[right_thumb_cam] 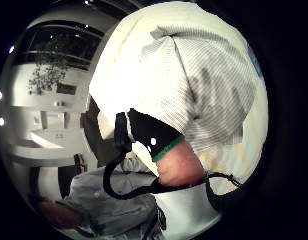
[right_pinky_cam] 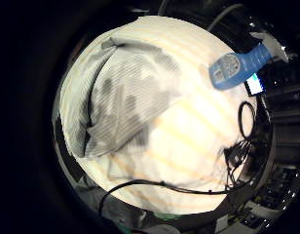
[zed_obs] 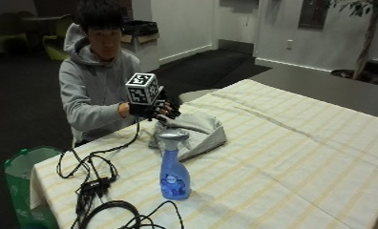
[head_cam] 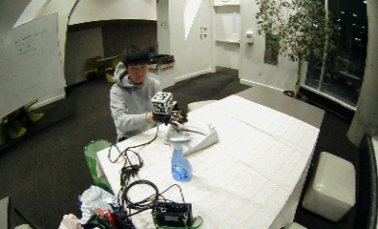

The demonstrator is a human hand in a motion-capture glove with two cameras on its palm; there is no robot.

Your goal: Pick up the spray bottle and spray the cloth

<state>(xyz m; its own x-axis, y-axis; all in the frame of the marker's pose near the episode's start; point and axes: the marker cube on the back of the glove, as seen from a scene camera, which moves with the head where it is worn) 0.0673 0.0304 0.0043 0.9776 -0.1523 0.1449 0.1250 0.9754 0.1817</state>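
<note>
Spray bottle [zed_obs: 174, 171] untouched, upright on striped tablecloth [zed_obs: 303, 143] near person's edge of table, just beside crumpled grey cloth [zed_obs: 192, 131]; gloved right hand [zed_obs: 156, 109] raised above cloth, well apart from bottle, fingers relaxed, holding nothing; pickup not begun; grasp, lift, aim, spray all remain; darker patches on cloth, dampness uncertain.

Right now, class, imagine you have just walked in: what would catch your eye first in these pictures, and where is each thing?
The blue spray bottle stands upright on the striped tablecloth, near the table's front edge and untouched. Behind it lies a crumpled grey cloth with darker patches. The person's gloved right hand is raised just above the cloth's far side, holding nothing.
</note>
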